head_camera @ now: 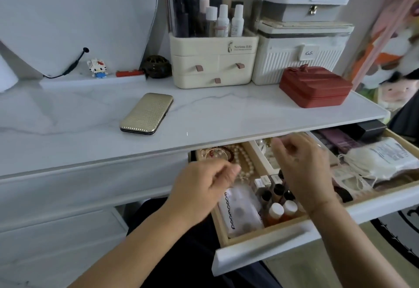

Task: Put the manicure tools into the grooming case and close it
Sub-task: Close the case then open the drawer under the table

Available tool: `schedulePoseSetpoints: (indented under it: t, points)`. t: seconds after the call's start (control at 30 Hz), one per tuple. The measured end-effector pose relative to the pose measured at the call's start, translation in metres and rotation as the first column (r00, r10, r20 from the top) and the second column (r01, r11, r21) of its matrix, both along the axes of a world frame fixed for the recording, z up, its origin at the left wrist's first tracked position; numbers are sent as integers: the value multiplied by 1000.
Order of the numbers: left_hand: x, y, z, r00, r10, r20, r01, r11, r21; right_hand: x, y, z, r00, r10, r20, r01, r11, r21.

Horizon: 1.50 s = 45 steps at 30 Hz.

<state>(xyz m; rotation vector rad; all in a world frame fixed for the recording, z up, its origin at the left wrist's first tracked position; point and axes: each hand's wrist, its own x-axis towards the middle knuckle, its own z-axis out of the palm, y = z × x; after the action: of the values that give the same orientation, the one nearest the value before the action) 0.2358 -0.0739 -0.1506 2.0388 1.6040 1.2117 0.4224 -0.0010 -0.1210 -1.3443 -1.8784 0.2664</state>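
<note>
A gold ribbed grooming case (pixel 147 113) lies shut on the white marble tabletop (pixel 238 115), left of centre. Both of my hands hover over the pulled-out drawer (pixel 267 245) below the tabletop's front edge. My left hand (pixel 201 188) is loosely curled with its fingers apart and holds nothing that I can see. My right hand (pixel 301 169) hangs above the small bottles, fingers bent and apart, also with nothing in it. No manicure tools show anywhere in view.
The drawer holds pearl necklaces (pixel 243 163), small bottles (pixel 278 208), a white packet (pixel 240 213) and cloth bags (pixel 381 160). On the table stand a cream cosmetics organiser (pixel 213 60), a white ribbed box (pixel 301 56), a red jewellery box (pixel 315 87) and a small figurine (pixel 97 67).
</note>
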Motion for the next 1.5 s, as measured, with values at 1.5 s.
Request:
schedulePoseSetpoints:
  t: [1.5]
  points:
    - [81,86,20,920,-4,392,235,805,-544,134,115,-6,687,-311,-657,-362,637,-680]
